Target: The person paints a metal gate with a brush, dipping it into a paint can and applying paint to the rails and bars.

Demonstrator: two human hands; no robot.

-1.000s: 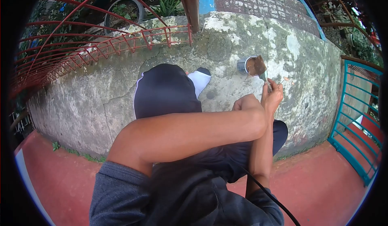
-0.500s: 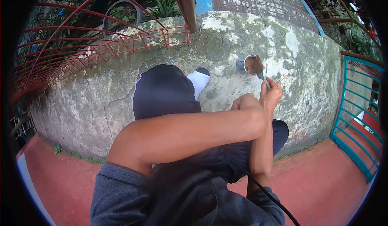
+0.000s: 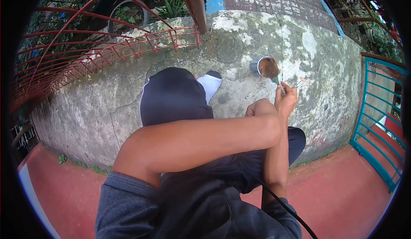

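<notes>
My right hand (image 3: pixel 287 100) is closed around the handle of a paintbrush (image 3: pixel 275 80). The brush head, coated in brown, lies at the mouth of a small metal can (image 3: pixel 254 68). Inside the can is brown paint (image 3: pixel 268 67); where the bristles end and the paint begins is hard to tell. My left hand (image 3: pixel 262 107) is curled closed, its forearm crossing in front of my body and its wrist against my right forearm. Nothing shows in its fingers. The can stands on a weathered concrete ledge (image 3: pixel 239 91).
A red metal railing (image 3: pixel 124 46) runs along the ledge on the left, near a brown post (image 3: pixel 195 5). On the right is a teal gate (image 3: pixel 381 110). My knee (image 3: pixel 173 95) and white-and-black sock (image 3: pixel 210 84) are beside the can. A black cable (image 3: pixel 291 213) hangs across me. Red floor (image 3: pixel 72 183) lies below.
The brush head has shifted slightly at the can's mouth, and less of its bristles stands out from the paint. My left hand has stayed in place.
</notes>
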